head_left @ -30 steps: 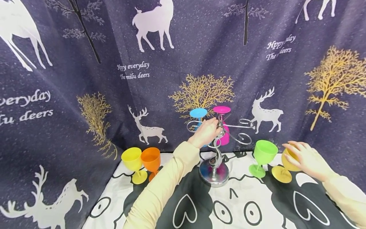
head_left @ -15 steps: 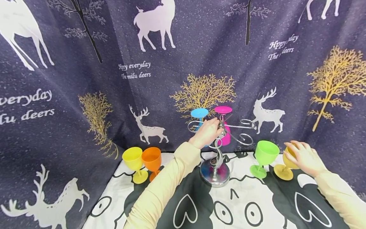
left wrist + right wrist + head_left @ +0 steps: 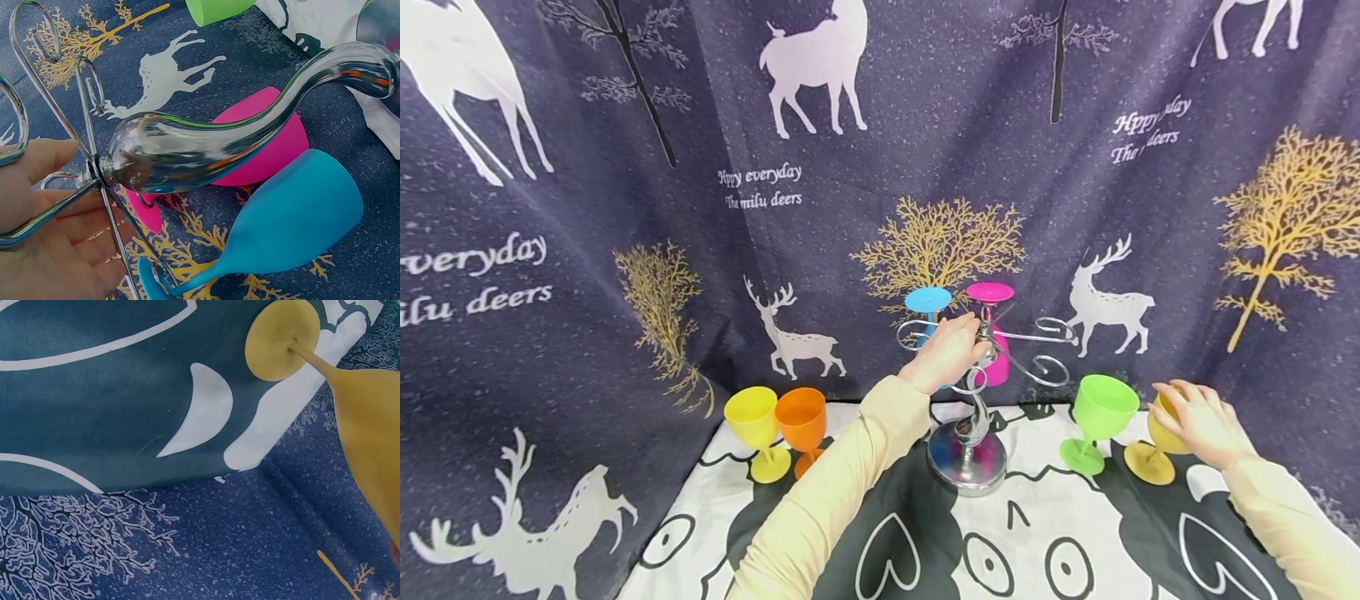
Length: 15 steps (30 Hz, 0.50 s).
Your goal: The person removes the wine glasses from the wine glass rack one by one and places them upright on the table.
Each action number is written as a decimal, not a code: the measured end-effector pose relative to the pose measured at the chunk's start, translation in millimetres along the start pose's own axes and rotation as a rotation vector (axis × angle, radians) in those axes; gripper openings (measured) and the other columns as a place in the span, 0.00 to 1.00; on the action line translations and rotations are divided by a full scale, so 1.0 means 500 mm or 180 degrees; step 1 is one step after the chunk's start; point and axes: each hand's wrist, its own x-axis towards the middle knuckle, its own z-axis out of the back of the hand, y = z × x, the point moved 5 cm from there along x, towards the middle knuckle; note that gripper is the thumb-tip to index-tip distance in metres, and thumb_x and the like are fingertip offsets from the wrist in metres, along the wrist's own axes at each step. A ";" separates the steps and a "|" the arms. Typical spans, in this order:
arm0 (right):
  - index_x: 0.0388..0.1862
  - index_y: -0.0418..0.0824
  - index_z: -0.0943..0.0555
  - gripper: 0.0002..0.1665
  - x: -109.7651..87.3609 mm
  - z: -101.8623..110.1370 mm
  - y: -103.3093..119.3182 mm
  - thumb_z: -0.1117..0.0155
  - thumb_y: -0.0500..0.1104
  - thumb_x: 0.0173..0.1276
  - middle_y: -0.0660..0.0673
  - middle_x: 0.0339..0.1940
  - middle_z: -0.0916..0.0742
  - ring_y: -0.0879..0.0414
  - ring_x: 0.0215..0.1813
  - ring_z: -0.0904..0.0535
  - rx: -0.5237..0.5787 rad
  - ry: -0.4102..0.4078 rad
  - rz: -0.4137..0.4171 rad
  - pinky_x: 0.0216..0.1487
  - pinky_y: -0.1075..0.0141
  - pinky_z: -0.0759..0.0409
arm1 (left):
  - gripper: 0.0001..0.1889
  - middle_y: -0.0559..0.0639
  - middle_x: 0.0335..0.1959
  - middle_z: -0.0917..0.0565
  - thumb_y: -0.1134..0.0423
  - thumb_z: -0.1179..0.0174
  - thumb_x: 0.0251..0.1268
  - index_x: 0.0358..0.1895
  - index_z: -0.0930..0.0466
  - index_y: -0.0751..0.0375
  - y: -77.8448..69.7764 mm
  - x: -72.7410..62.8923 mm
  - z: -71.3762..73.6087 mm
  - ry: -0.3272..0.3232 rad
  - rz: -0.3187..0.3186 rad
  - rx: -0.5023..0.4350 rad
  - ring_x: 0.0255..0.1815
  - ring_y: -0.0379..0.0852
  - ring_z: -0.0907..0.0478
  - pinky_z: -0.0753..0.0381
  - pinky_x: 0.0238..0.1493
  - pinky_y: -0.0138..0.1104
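A chrome goblet stand (image 3: pixel 967 467) with curled wire arms rises mid-table. My left hand (image 3: pixel 951 354) holds it at the top hub, thumb and fingers to either side of the wires in the left wrist view. Upside down on its arms hang a blue goblet (image 3: pixel 300 219) and a pink goblet (image 3: pixel 290 134), partly behind my hand and the stem. At the right, my right hand (image 3: pixel 1206 425) grips the bowl of a dark yellow goblet (image 3: pixel 369 425), fingers over its rim. That goblet leans slightly, its foot (image 3: pixel 1150 464) low over the cloth.
A light green goblet (image 3: pixel 1103 408) stands upright between the stand and my right hand. On the left are a bright yellow goblet (image 3: pixel 752 417) and an orange goblet (image 3: pixel 802 417), whose foot my left sleeve partly covers. A deer-print curtain (image 3: pixel 820 250) hangs behind the table.
The dark yellow goblet in my right hand has changed its tilt slightly, its foot shifting a little. My left hand stays on the stand. The whole view has drifted slightly.
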 end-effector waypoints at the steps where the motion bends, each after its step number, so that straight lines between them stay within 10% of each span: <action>1: 0.49 0.35 0.29 0.20 -0.001 -0.002 -0.001 0.42 0.46 0.63 0.32 0.47 0.29 0.28 0.46 0.38 0.0013 -0.0014 -0.0003 0.35 0.35 0.40 | 0.23 0.55 0.65 0.39 0.53 0.55 0.70 0.62 0.35 0.63 -0.001 0.000 0.000 -0.0004 -0.0002 0.0008 0.66 0.44 0.46 0.53 0.64 0.37; 12: 0.53 0.32 0.31 0.24 0.010 -0.013 -0.008 0.48 0.50 0.67 0.28 0.51 0.31 0.28 0.50 0.39 0.0015 0.0269 -0.0059 0.41 0.34 0.40 | 0.20 0.57 0.63 0.36 0.55 0.55 0.70 0.58 0.32 0.64 0.004 -0.001 0.000 -0.0144 -0.0109 -0.0141 0.65 0.46 0.43 0.51 0.63 0.38; 15: 0.52 0.31 0.31 0.19 0.017 -0.013 -0.002 0.51 0.43 0.68 0.28 0.51 0.30 0.28 0.50 0.37 -0.0080 0.0323 0.0272 0.44 0.36 0.39 | 0.20 0.58 0.63 0.35 0.56 0.54 0.70 0.57 0.31 0.65 0.004 -0.001 0.002 -0.0186 -0.0143 -0.0141 0.64 0.46 0.42 0.50 0.63 0.39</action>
